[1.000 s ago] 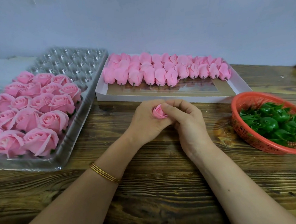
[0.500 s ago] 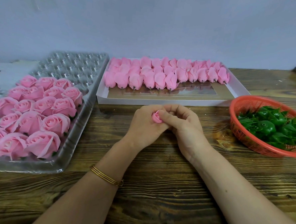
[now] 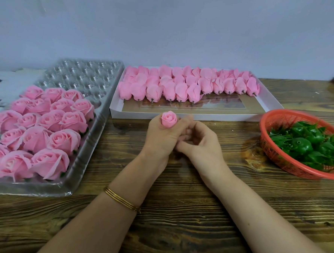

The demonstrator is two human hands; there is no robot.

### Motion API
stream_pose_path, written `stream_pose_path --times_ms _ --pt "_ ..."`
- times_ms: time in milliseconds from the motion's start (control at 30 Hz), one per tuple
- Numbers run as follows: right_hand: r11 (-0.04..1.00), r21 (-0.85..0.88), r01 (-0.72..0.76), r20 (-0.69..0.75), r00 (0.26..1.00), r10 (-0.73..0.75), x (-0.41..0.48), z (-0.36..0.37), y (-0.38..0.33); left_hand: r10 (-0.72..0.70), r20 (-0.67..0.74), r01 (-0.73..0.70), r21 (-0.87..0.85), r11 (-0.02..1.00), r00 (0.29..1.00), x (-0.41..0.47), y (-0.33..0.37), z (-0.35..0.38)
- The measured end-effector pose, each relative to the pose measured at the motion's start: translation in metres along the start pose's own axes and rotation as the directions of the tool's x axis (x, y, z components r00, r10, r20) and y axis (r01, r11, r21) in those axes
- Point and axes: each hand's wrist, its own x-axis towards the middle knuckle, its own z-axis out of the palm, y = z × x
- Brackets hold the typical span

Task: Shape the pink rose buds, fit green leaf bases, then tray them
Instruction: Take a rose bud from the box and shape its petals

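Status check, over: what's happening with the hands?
Left hand holds rose bud upright. Right hand curled against it, grip unclear. Leaf bases lie in red basket. Nothing blocking.

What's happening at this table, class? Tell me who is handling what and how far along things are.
A person is working on one pink rose bud, gripped in the left hand. The right hand curls against the left, and no green base shows on the bud yet. Finished roses fill the near part of the clear tray. Unshaped buds wait in the white box, and leaf bases in the red basket.
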Motion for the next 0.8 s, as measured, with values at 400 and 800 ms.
stream_pose_path --times_ms 400,800 --pt "0.985 -0.082 0.153 0.004 0.988 -0.153 -0.001 0.0019 -0.0026 -0.008 0.139 0.009 -0.002 1.0 0.99 0.0031 -0.002 -0.0042" --pt "0.997 -0.032 0.076 0.057 0.996 -0.074 0.0015 -0.0031 -0.0005 -0.015 0.193 0.015 0.0 1.0 0.981 0.0053 -0.0027 -0.0085"
